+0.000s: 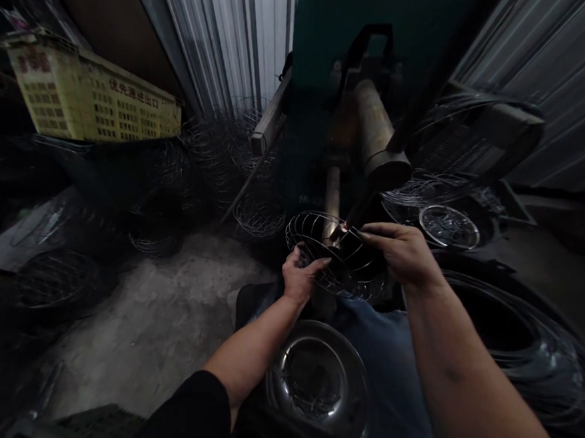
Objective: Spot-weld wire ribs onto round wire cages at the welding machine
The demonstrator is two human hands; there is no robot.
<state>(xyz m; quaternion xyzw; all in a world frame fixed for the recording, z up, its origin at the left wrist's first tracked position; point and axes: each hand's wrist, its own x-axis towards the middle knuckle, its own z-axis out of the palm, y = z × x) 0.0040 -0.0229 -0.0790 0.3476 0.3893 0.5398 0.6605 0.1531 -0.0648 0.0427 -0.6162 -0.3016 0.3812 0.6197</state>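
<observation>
Both my hands hold a round wire basket frame (332, 246) up against the tip of a welding machine's electrode rod (332, 199). My left hand (301, 275) grips the frame's left rim, fingers curled round the wires. My right hand (399, 251) pinches the frame's right rim near the rod's tip. The frame is tilted toward me. Below my arms a shiny metal bowl (316, 377) with thin wires in it sits by my knee.
A green machine body (360, 34) with a thick cylinder (377, 133) stands ahead. Stacks of wire frames (217, 151) lie on the concrete floor at left. A round wire lid (448, 227) and wire coils (537, 349) sit at right. A yellow printed carton (88, 93) is at far left.
</observation>
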